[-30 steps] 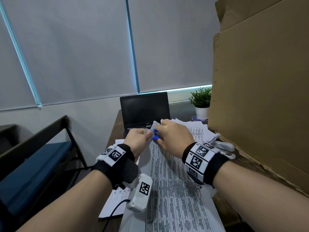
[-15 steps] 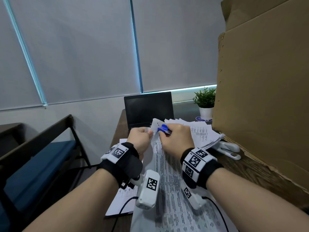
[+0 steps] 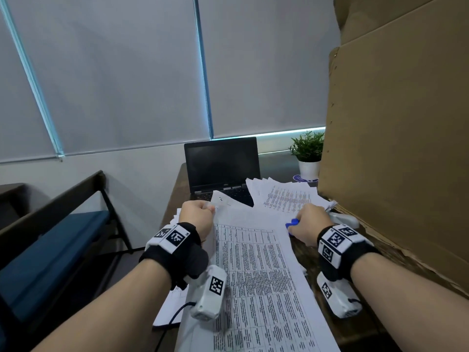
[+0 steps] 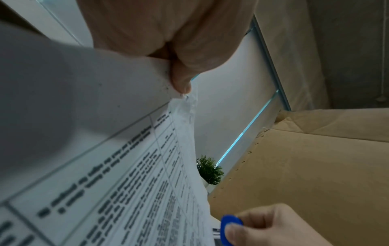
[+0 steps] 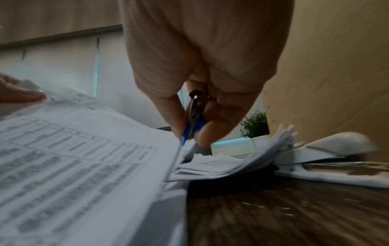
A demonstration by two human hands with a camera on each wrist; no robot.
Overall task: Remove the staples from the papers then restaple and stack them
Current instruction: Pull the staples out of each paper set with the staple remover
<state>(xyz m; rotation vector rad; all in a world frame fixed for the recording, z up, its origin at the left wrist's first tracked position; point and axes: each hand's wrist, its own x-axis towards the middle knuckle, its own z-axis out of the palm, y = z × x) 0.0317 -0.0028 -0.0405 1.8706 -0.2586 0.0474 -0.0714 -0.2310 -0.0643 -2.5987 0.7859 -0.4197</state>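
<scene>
The printed packet point(image 3: 256, 270) lies lengthwise on the dark wooden desk point(image 3: 337, 323) between both forearms, its far-left corner lifted off the surface. The left hand point(image 3: 198, 217) pinches that corner w/ thumb and curled fingers; in the left wrist view the thumb tip sits right at the crumpled, hole-pricked corner (no staple can be made out there). Left forearm runs up from the lower left, wrist roughly level, knuckles facing the laptop point(image 3: 222, 168).

The right hand point(image 3: 308, 226) sits at the packet's right edge, well apart from the left, fingers clenched round a blue staple remover point(image 3: 291, 224). The right wrist view shows thumb and forefinger squeezing the blue grips, the metal part between them, its tip touching or just beside the packet's edge (too blurred to tell which). Right wrist low, near the desk.

Just beyond the right hand: a fanned stack of papers point(image 3: 284, 196), and next to it a white stapler point(image 5: 328, 153) on the desk, close to the big cardboard box point(image 3: 396, 148) on the right. More sheets point(image 3: 168, 311) lie under the left wrist. Behind the papers, a small potted plant point(image 3: 308, 153) beside the laptop; window blinds point(image 3: 127, 72) at the back; a blue-cushioned bench point(image 3: 45, 252) left of the desk.
</scene>
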